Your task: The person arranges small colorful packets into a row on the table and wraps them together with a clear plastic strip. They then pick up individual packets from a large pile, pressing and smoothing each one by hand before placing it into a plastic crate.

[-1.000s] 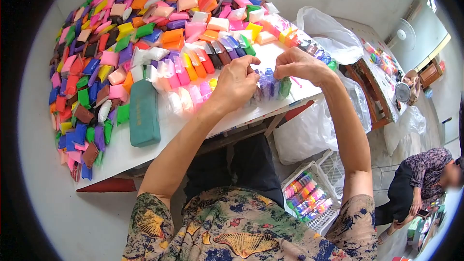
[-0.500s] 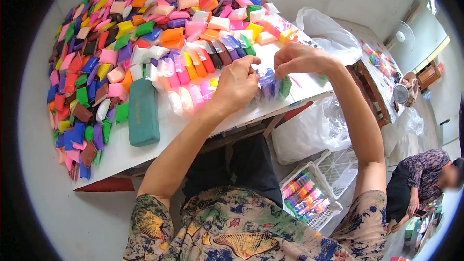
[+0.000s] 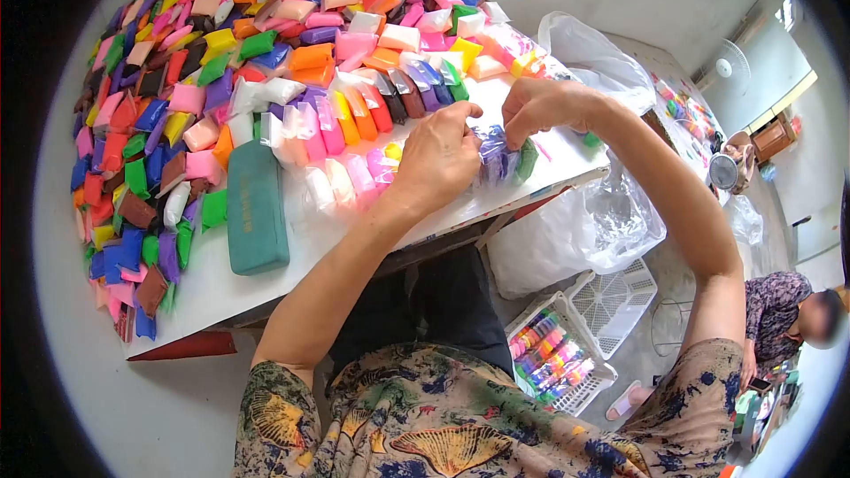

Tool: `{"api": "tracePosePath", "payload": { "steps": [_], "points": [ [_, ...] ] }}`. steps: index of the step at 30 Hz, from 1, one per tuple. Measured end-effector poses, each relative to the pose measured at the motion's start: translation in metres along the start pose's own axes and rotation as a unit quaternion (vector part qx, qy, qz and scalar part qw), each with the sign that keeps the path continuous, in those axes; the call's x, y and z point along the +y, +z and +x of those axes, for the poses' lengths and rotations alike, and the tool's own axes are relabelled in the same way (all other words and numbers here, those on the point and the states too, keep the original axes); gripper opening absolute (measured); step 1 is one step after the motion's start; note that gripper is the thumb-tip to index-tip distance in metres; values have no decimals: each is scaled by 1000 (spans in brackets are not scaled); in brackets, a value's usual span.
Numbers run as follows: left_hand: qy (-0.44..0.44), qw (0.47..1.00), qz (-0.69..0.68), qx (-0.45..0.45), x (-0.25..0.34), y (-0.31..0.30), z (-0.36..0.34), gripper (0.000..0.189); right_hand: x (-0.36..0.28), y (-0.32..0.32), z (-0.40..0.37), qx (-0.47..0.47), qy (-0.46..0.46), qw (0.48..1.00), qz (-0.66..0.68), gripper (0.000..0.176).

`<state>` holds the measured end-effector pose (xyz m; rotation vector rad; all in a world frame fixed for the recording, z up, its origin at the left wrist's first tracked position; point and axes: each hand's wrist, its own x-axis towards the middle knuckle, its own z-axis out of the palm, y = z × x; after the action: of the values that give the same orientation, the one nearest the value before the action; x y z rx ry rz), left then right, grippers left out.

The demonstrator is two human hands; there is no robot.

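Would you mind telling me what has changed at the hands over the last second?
The right hand rose slightly, drawing up the top of the purple packet that it and the left hand keep pinching. The left hand, the green case and the pile of coloured packets on the table stayed put; only the view shifted a little.

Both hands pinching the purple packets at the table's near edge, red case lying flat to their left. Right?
Not quite: the case is teal green, not red. The head view shows it lying flat on the white table, to the left of the left hand and right hand, which both pinch the purple packets at the near edge.
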<state>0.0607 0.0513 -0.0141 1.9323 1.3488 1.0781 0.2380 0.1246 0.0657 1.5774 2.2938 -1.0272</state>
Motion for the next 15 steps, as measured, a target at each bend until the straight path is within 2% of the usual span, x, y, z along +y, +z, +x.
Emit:
{"api": "tracePosePath", "payload": {
  "steps": [11, 15],
  "points": [
    [4, 1000, -13, -2, -2, -1, 0, 35, -10, -2, -2, 0, 37, 999, -26, 20],
    [7, 1000, -13, 0, -3, 0, 0, 35, -14, -1, -4, 10, 23, 998, -50, 21]
  ]
}}
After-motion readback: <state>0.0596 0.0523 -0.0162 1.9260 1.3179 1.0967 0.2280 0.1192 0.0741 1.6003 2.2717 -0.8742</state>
